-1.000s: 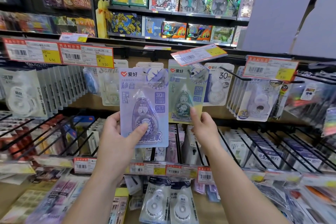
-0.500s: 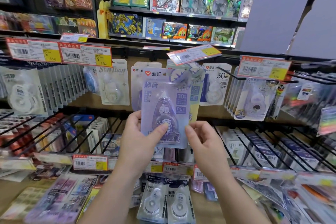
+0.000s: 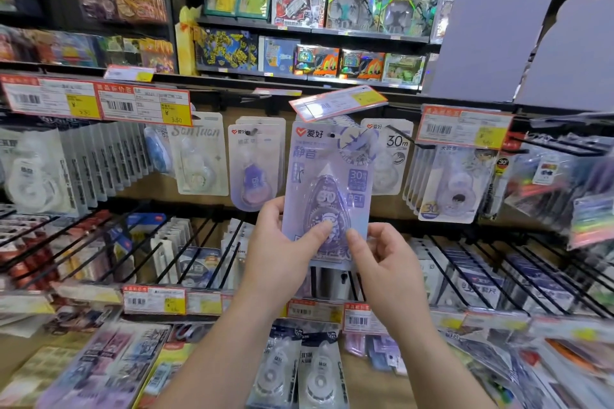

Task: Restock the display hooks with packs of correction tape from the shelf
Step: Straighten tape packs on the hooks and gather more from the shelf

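Observation:
A purple pack of correction tape [image 3: 329, 176] is held upright in front of the hook row. My left hand [image 3: 282, 252] grips its lower left edge with the thumb on the front. My right hand [image 3: 382, 259] pinches its lower right corner. The pack's hang hole sits just below a tilted price tag [image 3: 337, 102] at a hook's tip. Whether the hole is on the hook is hidden. Another purple pack [image 3: 254, 166] hangs to the left, and a white 30m pack [image 3: 392, 159] hangs behind to the right.
Rows of packs hang on black wire hooks [image 3: 448, 276] left, right and below. Price tags [image 3: 143, 106] stick out at the hook tips. Loose correction tape packs [image 3: 319, 372] lie on the wooden shelf below my arms. Toy boxes [image 3: 299, 3] fill the upper shelves.
The purple pack moved right and up, from the left side to in front of the green pack's hook, which it now covers. My right hand left the green pack and took the purple pack's corner.

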Demonstrator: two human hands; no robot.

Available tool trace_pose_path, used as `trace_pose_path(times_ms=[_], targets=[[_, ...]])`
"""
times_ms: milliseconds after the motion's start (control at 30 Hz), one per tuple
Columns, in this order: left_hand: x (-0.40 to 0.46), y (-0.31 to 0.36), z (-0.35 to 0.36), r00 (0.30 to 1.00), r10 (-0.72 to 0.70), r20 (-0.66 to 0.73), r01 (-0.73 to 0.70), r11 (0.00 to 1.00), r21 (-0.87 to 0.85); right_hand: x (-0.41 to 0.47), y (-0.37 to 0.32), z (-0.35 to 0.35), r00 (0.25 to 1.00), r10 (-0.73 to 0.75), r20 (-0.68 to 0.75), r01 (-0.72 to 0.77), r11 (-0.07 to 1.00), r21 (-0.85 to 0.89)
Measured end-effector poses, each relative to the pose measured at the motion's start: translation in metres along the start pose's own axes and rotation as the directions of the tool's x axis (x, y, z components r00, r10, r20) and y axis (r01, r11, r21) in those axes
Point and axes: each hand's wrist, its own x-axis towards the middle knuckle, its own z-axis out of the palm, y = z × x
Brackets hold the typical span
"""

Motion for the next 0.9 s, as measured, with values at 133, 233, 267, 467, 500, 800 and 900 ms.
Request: trace_pose_path(times_ms=[133, 233, 267, 467, 500, 800, 900], targets=[[0.002, -0.001, 0.002, 1.0, -0.004, 0.001, 0.004, 1.0, 0.013, 0.003, 0.002, -0.001, 1.0, -0.003, 0.0, 0.003, 1.0, -0.005], [0.004, -0.004, 0.002, 1.0, -0.004, -0.003, 0.004, 1.0, 0.019, 0.005, 0.004, 0.0, 1.0, -0.004, 0.005, 0.004, 1.0, -0.027], [0.004, -0.005, 0.002, 1.0, -0.002, -0.005, 0.003, 1.0, 0.016, 0.006, 0.004, 0.0, 1.0, -0.003, 0.006, 0.003, 0.999, -0.034], [0.007, -0.011, 0.001, 1.0, -0.001, 0.003, 0.001, 1.0, 0.007, 0.008, 0.009, 0.002, 1.0, 0.007, 0.007, -0.006, 0.998, -0.056], [0.008, -0.012, 0.0, 1.0, 0.002, 0.005, -0.002, 1.0, 0.009, 0.009, 0.01, 0.003, 1.0, 0.006, 0.008, -0.006, 0.998, -0.065], [0.024, -0.044, -0.008, 1.0, 0.028, -0.009, -0.022, 0.928, 0.371, 0.021, 0.026, 0.003, 1.0, -0.015, -0.006, 0.013, 0.943, -0.333], [0.027, -0.053, -0.006, 1.0, 0.006, -0.015, 0.0, 0.926, 0.377, 0.027, 0.036, 0.006, 1.0, -0.012, -0.012, 0.005, 0.877, -0.48]])
